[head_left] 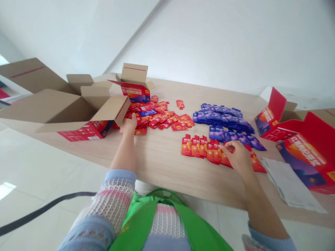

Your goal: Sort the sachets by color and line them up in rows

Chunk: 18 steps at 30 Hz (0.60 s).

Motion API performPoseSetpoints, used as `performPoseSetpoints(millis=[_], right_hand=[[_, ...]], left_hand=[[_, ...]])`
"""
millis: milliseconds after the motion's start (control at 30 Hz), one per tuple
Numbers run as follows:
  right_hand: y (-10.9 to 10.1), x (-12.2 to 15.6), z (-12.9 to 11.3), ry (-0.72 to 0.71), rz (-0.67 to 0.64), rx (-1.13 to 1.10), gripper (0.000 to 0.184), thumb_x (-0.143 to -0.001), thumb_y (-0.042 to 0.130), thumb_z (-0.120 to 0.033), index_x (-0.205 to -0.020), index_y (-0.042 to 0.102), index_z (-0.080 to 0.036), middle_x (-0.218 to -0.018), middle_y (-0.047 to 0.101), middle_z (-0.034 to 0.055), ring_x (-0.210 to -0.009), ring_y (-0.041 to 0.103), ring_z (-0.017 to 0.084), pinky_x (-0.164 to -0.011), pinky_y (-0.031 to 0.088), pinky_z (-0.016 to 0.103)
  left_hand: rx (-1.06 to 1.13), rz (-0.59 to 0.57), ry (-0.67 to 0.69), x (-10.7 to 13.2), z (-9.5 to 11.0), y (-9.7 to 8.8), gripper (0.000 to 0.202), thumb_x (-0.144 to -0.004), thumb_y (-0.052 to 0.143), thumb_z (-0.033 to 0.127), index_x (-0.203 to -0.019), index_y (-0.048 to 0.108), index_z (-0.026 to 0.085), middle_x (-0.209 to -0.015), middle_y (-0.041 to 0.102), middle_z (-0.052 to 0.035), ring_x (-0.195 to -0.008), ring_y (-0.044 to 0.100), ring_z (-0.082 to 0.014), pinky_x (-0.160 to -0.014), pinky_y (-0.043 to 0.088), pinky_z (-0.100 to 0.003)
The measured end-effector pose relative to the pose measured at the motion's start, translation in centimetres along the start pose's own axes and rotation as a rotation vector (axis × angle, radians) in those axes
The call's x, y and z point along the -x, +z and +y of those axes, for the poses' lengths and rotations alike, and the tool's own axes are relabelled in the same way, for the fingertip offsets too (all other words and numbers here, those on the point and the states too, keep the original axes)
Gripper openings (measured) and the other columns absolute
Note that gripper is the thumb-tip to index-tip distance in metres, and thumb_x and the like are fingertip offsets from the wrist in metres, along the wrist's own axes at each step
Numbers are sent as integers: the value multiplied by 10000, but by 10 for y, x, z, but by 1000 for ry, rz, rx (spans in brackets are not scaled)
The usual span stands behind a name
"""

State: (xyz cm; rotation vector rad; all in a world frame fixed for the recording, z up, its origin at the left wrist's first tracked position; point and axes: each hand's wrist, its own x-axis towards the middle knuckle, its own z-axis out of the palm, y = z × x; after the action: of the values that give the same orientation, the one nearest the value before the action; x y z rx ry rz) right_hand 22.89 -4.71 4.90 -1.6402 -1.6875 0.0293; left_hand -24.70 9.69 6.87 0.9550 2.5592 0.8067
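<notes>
My left hand point(128, 122) reaches to the near left side of a loose heap of red sachets point(157, 119), beside the flap of a large open carton. Its thumb lies over the sachets; the other fingers are mostly hidden, so its grip cannot be told. My right hand point(237, 155) is over an overlapping row of upright red sachets point(195, 145), thumb and forefinger pinched at the upper part of one sachet in the row. Right behind that row lie purple sachets point(220, 134), with a larger layered bank of purple sachets point(222, 116) further back.
On the left stands the large open carton point(86, 129); a smaller open red box point(134, 92) is behind it. At right are two open red boxes point(267, 120), point(305, 158) and white folded sheets point(291, 183). One red sachet point(180, 104) lies alone. A wall rises behind the table point(157, 158).
</notes>
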Motion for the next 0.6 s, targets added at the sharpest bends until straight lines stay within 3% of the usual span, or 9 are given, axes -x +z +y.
performPoseSetpoints(millis=[200, 467, 600], right_hand=[[6, 3, -15, -49, -27, 2, 476, -898, 545, -668, -761, 602, -217, -842, 636, 70, -788, 575, 224, -753, 436, 370], [22, 6, -11, -94, -11, -17, 384, -934, 542, -545, -719, 553, -227, -813, 595, 60, -808, 562, 239, -774, 433, 384], [15, 3, -16, -107, 34, 13, 320, -940, 550, -472, -741, 555, -222, -855, 601, 66, -848, 558, 241, -807, 430, 387]], left_hand=[[-28, -73, 8, -9, 7, 7, 754, -812, 667, 557, -1392, 570, 86, -1442, 551, -270, -1345, 523, -425, -1081, 430, -586], [10, 16, 85, -7, -25, 1, 553, -858, 557, 373, -1240, 655, -14, -1255, 650, -329, -1210, 627, -432, -953, 539, -487], [-4, -15, 173, -1, -37, -16, 402, -765, 640, 281, -1097, 736, 74, -1092, 738, -240, -1075, 693, -412, -852, 571, -446]])
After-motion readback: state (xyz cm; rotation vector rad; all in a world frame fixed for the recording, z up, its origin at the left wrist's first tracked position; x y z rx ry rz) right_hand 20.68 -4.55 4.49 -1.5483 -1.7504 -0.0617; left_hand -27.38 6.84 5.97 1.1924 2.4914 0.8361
